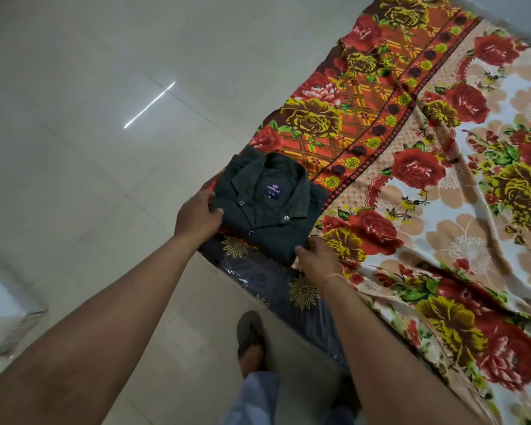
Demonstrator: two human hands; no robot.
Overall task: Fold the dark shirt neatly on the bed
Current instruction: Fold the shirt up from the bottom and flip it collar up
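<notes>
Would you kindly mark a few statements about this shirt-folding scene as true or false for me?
The dark shirt lies folded with its collar facing up. True.
The left hand holds the shirt's side edge. True.
The right hand is raised clear of the shirt. False: it holds the shirt's near corner.
The bedsheet is plain white. False: it has a red and yellow floral print.

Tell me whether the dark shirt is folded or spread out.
Folded: the dark shirt is a compact rectangle, collar and label on top.
</notes>
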